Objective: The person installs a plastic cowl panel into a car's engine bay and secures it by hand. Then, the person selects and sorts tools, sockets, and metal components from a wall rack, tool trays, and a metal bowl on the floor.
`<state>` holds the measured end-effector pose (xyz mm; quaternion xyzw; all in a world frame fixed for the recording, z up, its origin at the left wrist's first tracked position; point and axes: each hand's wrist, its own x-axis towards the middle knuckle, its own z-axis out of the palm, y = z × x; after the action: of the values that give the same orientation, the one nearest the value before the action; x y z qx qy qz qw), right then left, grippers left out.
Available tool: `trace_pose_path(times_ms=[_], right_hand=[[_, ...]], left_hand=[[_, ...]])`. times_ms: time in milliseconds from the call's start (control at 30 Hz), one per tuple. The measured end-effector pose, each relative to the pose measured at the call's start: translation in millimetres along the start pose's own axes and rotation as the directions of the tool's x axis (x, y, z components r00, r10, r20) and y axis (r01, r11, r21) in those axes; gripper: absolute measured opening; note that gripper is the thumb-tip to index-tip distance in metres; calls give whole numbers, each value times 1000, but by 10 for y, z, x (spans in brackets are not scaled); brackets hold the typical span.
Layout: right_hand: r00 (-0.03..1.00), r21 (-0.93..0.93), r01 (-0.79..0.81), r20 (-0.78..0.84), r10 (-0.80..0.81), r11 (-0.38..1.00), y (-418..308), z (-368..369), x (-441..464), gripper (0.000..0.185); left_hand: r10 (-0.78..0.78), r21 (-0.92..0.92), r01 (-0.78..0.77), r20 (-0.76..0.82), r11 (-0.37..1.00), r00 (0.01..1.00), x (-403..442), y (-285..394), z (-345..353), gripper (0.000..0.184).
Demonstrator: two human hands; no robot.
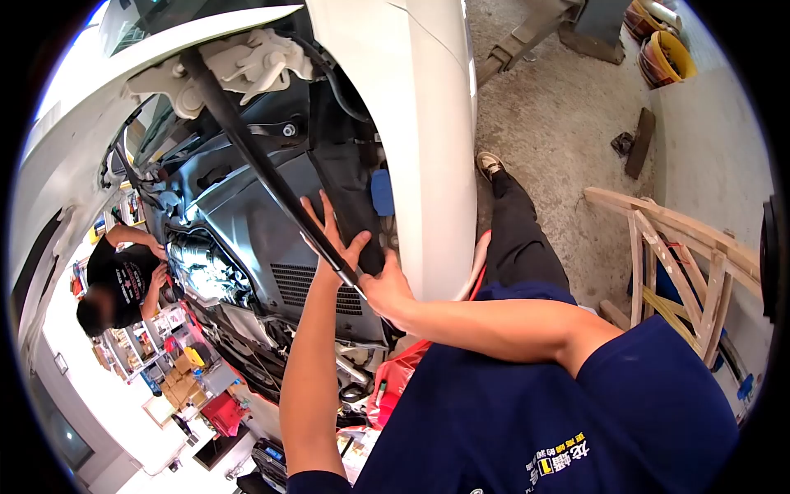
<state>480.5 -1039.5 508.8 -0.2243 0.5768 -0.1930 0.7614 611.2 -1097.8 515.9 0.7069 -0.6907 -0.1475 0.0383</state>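
Note:
A white car's engine bay lies under the raised hood, crossed diagonally by a black hood strut (pixel 247 156). My left hand (pixel 327 239) is open, its fingers spread over the dark plastic cover beside a long black trim strip (pixel 341 193); the strut passes in front of part of it. Closed at the near end of that strip, my right hand (pixel 387 290) has its fingertips partly hidden against the strip's edge. A blue cap (pixel 382 193) sits between the strip and the white fender (pixel 428 156). Below my left hand is a vent grille (pixel 309 288).
Another person (pixel 123 276) in a black shirt leans over the bay's far side near the lit engine (pixel 206 267). A red cover (pixel 399 379) hangs by my torso. Wooden frames (pixel 675 247), buckets (pixel 665 58) and a lift arm (pixel 527 37) stand to the right.

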Motion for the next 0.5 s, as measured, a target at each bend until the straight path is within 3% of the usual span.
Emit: trace_pose_path(times_ms=[67, 100, 167, 233, 300, 333, 367, 433, 500], right_hand=[[1000, -141, -5, 19, 7, 990, -76, -57, -24, 73], [1000, -143, 3, 23, 0, 990, -117, -80, -34, 73], [981, -100, -159, 95, 169, 982, -238, -101, -41, 74], [966, -86, -157, 196, 171, 984, -309, -187, -87, 74], [991, -206, -16, 127, 43, 978, 159, -62, 247, 73], [994, -258, 26, 107, 2, 966, 314, -25, 367, 72], [979, -209, -38, 186, 78, 977, 93, -103, 240, 73], [896, -159, -147, 397, 200, 976, -452, -286, -89, 78], [863, -211, -203, 423, 277, 956, -628, -304, -187, 89]], left_hand=[[-9, -28, 9, 6, 1000, 1000, 6, -58, 22, 104], [-16, -53, 17, 12, 998, 1000, 0, -69, 25, 102], [-31, -24, 30, -10, 999, 999, -22, -82, 36, 97], [-16, -99, 11, -59, 995, 998, -41, -55, 45, 96], [-84, -71, 80, -56, 994, 995, -54, 143, -82, 99], [-142, -163, 131, -61, 978, 988, -57, 97, -24, 101], [-100, -211, 54, -218, 976, 971, -72, 8, 137, 93], [-126, -237, 62, -266, 969, 956, -39, 51, 162, 73], [-112, -261, 30, -305, 965, 946, -41, 79, 170, 48]])
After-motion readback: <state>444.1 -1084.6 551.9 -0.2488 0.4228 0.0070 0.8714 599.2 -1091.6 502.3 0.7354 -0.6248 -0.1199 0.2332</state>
